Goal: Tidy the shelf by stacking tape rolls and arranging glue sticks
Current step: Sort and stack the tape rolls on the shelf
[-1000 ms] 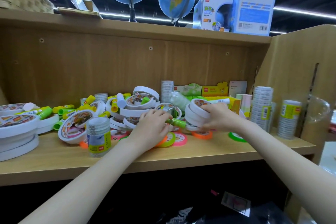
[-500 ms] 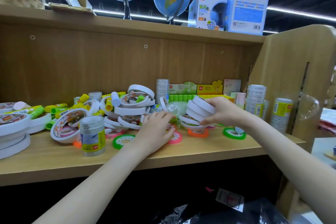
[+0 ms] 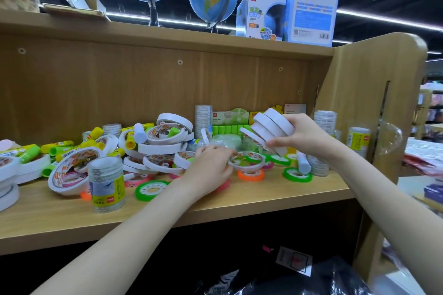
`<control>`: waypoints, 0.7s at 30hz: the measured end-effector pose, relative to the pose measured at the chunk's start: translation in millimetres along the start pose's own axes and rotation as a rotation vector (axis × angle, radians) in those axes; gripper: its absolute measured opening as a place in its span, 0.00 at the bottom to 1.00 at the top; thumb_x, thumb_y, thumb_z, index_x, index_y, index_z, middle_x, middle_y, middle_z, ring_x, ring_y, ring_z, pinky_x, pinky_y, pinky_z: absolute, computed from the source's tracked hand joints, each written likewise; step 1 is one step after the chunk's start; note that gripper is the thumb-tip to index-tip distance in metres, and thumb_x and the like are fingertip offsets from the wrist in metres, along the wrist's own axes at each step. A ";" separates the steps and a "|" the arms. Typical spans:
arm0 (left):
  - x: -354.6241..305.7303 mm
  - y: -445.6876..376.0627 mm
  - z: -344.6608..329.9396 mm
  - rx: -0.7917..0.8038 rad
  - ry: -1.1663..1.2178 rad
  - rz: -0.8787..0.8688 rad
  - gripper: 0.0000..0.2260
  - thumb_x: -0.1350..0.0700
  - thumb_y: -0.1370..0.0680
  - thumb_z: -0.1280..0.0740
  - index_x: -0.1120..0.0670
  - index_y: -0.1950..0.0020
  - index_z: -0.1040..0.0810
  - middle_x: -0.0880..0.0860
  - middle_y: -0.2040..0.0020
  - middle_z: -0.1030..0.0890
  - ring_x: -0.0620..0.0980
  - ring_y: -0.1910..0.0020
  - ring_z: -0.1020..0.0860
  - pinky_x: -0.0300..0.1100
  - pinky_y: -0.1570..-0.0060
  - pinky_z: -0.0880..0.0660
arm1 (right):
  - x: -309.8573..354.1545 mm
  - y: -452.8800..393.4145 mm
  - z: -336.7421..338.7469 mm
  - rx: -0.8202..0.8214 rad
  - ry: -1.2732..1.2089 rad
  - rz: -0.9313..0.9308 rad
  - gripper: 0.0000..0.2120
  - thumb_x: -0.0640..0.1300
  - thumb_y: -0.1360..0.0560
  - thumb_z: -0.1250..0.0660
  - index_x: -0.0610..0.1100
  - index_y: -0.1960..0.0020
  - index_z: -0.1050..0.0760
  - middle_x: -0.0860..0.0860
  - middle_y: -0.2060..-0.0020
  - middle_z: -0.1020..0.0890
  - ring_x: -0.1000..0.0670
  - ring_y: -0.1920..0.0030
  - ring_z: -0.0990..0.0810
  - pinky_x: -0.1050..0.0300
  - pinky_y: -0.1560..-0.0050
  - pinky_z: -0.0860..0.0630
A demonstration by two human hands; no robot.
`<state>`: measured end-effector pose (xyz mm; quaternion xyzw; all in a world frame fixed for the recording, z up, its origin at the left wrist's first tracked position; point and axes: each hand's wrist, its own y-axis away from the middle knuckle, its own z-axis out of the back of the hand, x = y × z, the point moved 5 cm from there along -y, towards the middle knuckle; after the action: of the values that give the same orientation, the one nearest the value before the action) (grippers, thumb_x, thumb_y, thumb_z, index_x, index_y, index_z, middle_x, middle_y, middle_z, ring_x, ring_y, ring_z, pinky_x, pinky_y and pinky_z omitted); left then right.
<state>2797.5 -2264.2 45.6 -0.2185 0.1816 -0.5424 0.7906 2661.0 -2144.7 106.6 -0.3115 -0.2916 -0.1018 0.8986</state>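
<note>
**Hands Full of Tape**

The right hand (image 3: 305,137) curls its fingers round a tilted stack (image 3: 271,127) of white tape rolls, held up above the shelf (image 3: 239,201). At 8 o'clock from the stack, the left hand (image 3: 211,167) pinches a flat roll (image 3: 247,161) lying on the shelf. A messy pile (image 3: 163,143) of rolls and yellow-green glue sticks (image 3: 57,148) lies at 9 o'clock from that hand.

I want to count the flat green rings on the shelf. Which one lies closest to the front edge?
The green ring just right of the clear yellow-labelled canister, below the left hand. The other green rings lie farther back, toward the right.
</note>
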 end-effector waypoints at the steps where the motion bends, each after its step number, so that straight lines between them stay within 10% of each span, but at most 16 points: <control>1: -2.9 -5.9 -3.5 0.031 -0.033 -0.016 0.18 0.55 0.20 0.43 0.49 0.30 0.33 0.50 0.34 0.27 0.49 0.32 0.37 0.45 0.34 0.47 | -2.5 0.2 1.4 -0.020 0.005 -0.001 0.11 0.42 0.34 0.23 0.43 0.55 0.21 0.50 0.62 0.20 0.52 0.62 0.23 0.58 0.61 0.29; 13: -4.6 -23.2 -12.0 -0.004 0.131 -0.008 0.08 0.56 0.22 0.36 0.51 0.45 0.20 0.49 0.47 0.20 0.52 0.42 0.31 0.46 0.41 0.36 | -22.7 6.7 -3.9 -0.106 0.044 -0.014 0.14 0.43 0.34 0.24 0.38 0.52 0.22 0.41 0.56 0.19 0.41 0.53 0.21 0.45 0.53 0.25; 21: 1.9 -14.3 4.4 -0.199 0.387 0.040 0.07 0.59 0.23 0.34 0.55 0.47 0.20 0.49 0.50 0.19 0.48 0.49 0.26 0.41 0.47 0.32 | -7.5 6.1 -3.1 -0.182 -0.073 0.026 0.11 0.41 0.34 0.24 0.46 0.54 0.23 0.53 0.62 0.20 0.52 0.59 0.23 0.56 0.59 0.28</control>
<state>2789.4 -2269.9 56.9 -0.1835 0.3867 -0.5378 0.7263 2658.6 -2141.8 97.1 -0.3989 -0.3095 -0.1050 0.8568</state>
